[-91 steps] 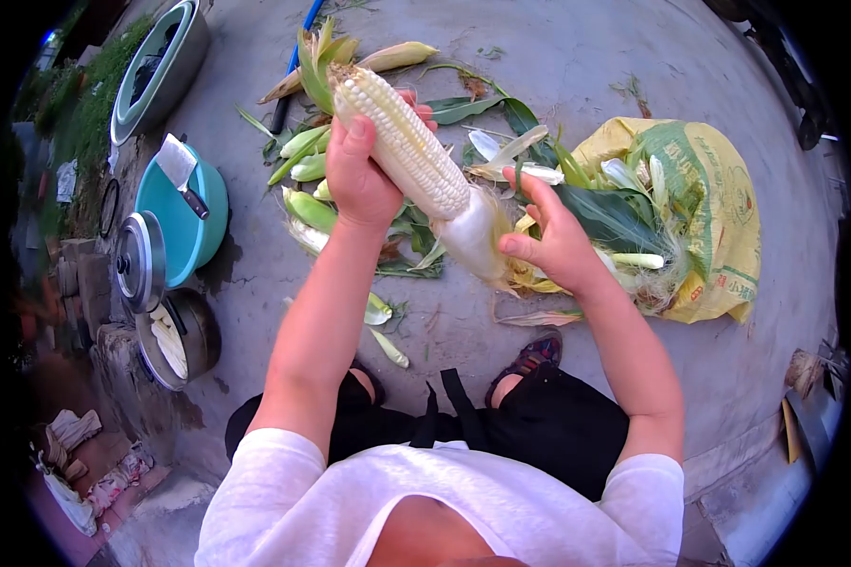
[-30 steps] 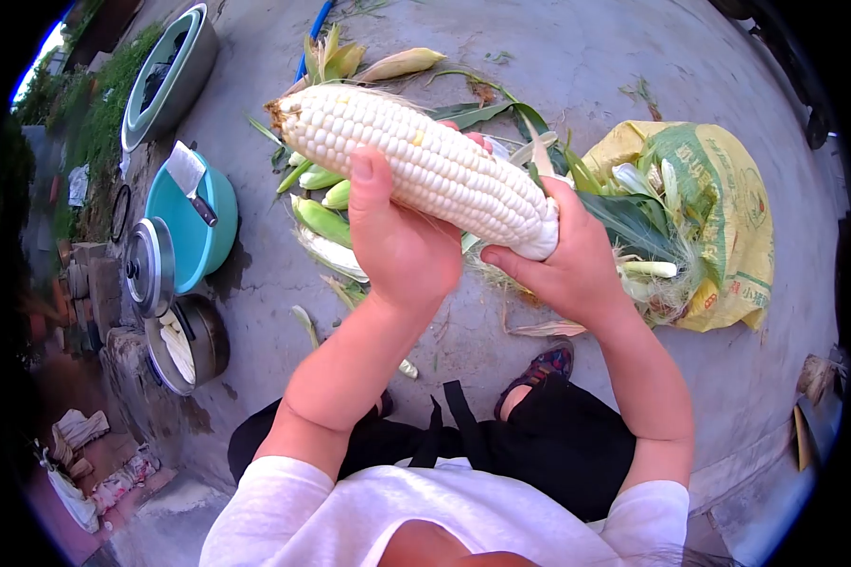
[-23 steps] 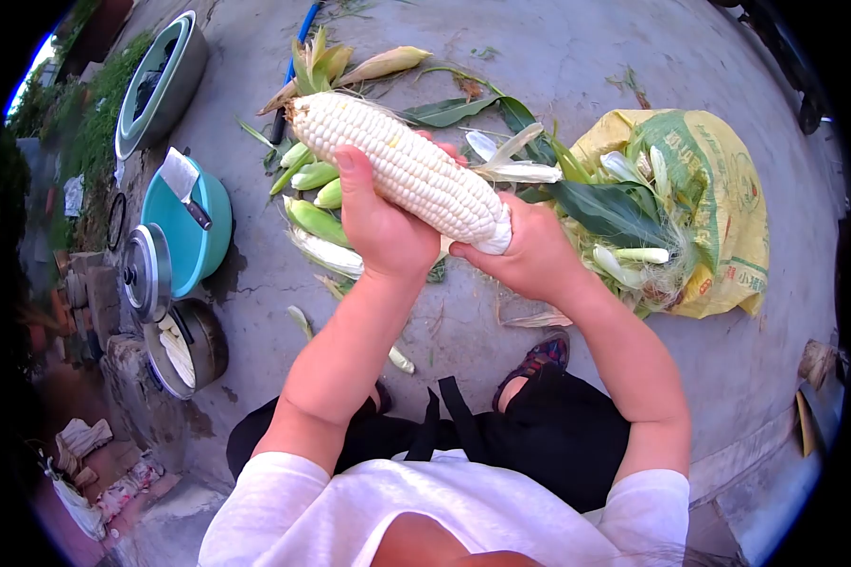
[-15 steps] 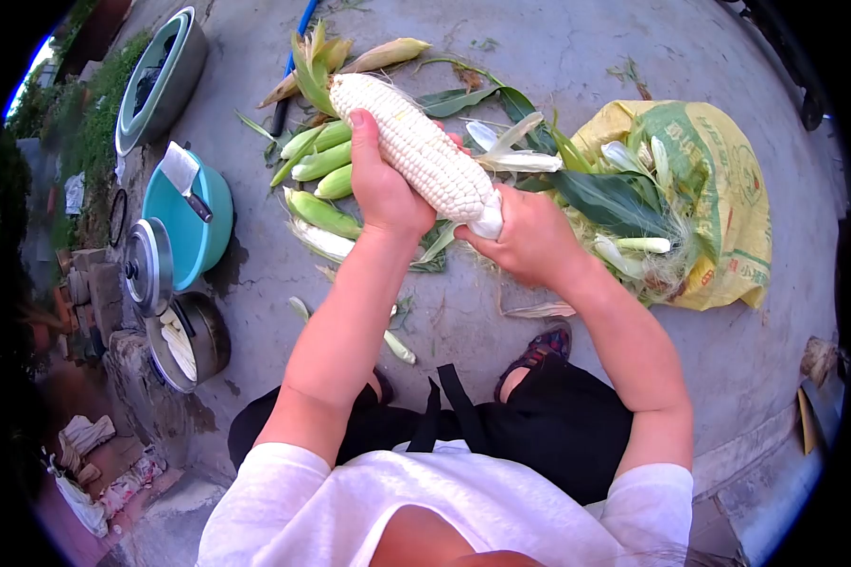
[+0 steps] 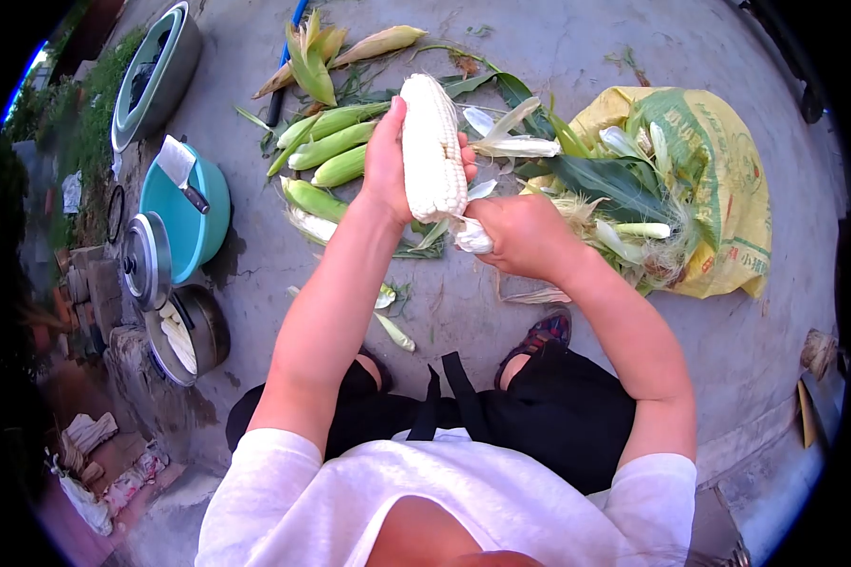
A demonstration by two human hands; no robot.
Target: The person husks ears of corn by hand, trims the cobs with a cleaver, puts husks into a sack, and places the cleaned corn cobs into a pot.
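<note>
Corn cob (image 5: 432, 146), white and mostly bare, is up in the air over the concrete ground (image 5: 624, 369), out in front of the person's knees. Left hand (image 5: 390, 175) has a proper grip on it, palm along one side and fingertips curling round the other, so that grip is only open as wide as the cob. Right hand (image 5: 529, 236) is closed up pretty tight on the pale husk stub (image 5: 471, 235) at the cob's near end. Past the left hand there's a little row of green ears (image 5: 336, 144) on the ground, near some dry husks (image 5: 380, 43). Over to the right, a yellow-green sack (image 5: 739, 203) lies beside a pile of leaves and silk (image 5: 624, 194). Off to the left, a cleaver (image 5: 181, 170) rests on the rim of a teal basin (image 5: 214, 227), with a metal lid (image 5: 144, 261) and a pot (image 5: 210, 326) just beside it, pale pieces inside.
</note>
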